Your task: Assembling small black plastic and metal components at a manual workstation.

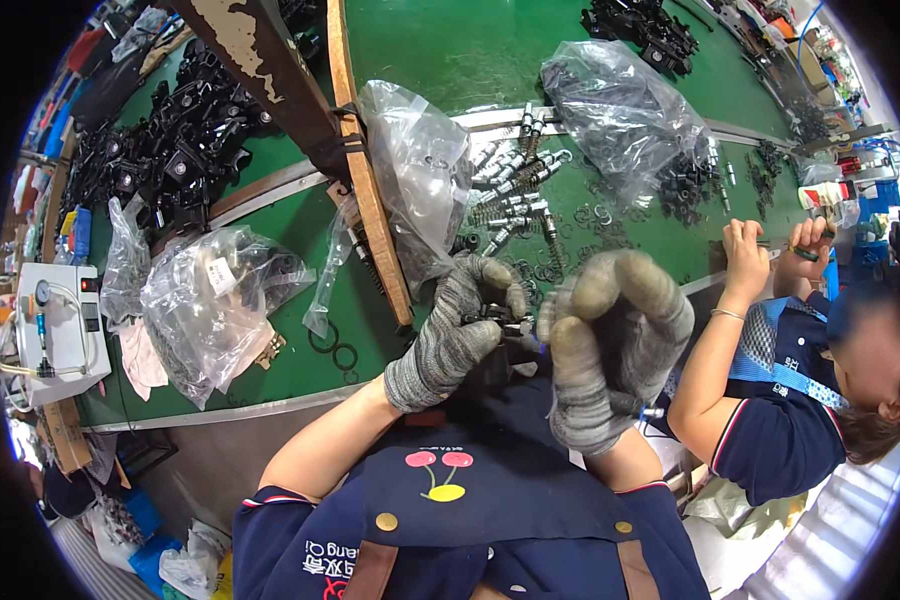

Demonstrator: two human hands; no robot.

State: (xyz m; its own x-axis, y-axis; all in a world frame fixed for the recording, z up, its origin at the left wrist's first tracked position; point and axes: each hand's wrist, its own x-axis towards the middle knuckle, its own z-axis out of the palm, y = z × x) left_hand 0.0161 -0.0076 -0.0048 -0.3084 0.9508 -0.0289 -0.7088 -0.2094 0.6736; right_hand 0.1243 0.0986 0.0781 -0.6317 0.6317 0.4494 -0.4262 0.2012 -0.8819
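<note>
Intently positioned at a green worktable (460,50), a person in a dark apron (530,490) works with both hands in grey striped gloves. The left hand (460,325) has its thumb and fingers clamped on a small dark part (486,317), which sits just above the table's near edge, in front of the apron. The right hand (620,345) is raised just beside it, fingers curled toward the thumb; whether they close on anything cannot be told from this angle, though a slim, blue-marked rod (653,412) juts out near its wrist. Beyond the hands lie a cluster of silver cylinders (515,180), some with springs, and a scatter of small dark rings (598,215). A clear plastic bag (415,170) leans by a wooden strip (368,170) and a chipped brown post (260,70), while a second bag (620,115) rests farther right, next to a pile of small black fittings (688,190). At left, a heap of black parts (175,150) spreads behind a crumpled bag (210,310) and a white box with a gauge (65,335). On the right, a co-worker in a navy shirt (785,440) holds both hands raised over the table's edge.
</note>
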